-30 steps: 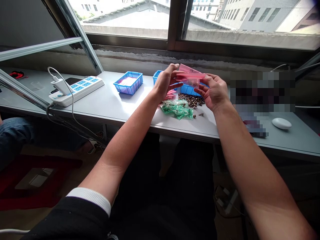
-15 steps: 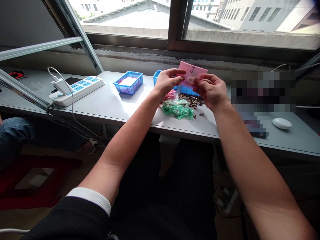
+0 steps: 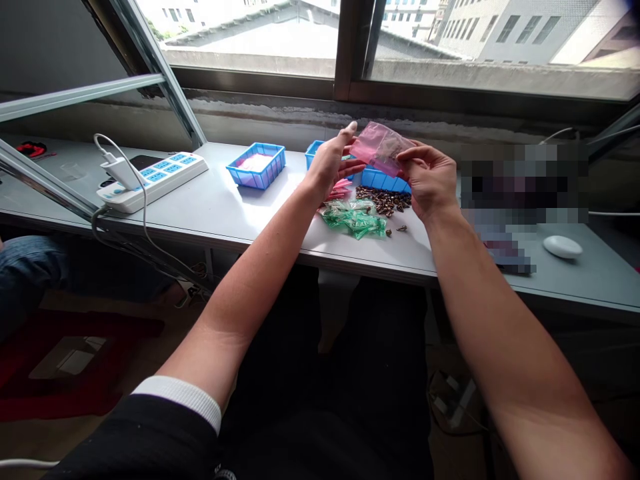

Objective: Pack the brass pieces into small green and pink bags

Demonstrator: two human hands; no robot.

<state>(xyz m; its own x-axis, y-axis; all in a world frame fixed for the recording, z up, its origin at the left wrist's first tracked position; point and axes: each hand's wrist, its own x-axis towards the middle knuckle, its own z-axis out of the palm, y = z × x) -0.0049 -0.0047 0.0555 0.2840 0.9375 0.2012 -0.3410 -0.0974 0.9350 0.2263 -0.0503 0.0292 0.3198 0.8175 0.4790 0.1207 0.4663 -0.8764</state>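
1. Since the preceding frame, the left hand (image 3: 327,163) has let its thumb off the pink bag (image 3: 377,148), and the bag has turned to slant down at the right
2. Left fingers are spread, thumb raised, beside the bag's left edge; whether a fingertip touches it cannot be told
3. Right hand (image 3: 433,177) pinches the bag's right end between thumb and fingers, above the table; the fingertips partly cover that end, and the contents cannot be made out
4. Left hand and bag hide much of the blue trays (image 3: 385,180) behind; their number is uncertain
5. Loose screws (image 3: 383,200) lie heaped before these trays, partly behind the right hand; green bags (image 3: 356,220) lie nearer the table edge, and pink packets (image 3: 341,190) are partly covered by the left wrist
6. Pixelation masks objects at right, near a white mouse (image 3: 563,247)
7. White table (image 3: 250,217) also bears a blue basket (image 3: 256,175) and a power strip (image 3: 155,181) with a charger plugged in
8. Window (image 3: 250,33) beyond shows pale buildings, overexposed; at left, another person's denim-clad leg (image 3: 33,273) is cut off by the frame
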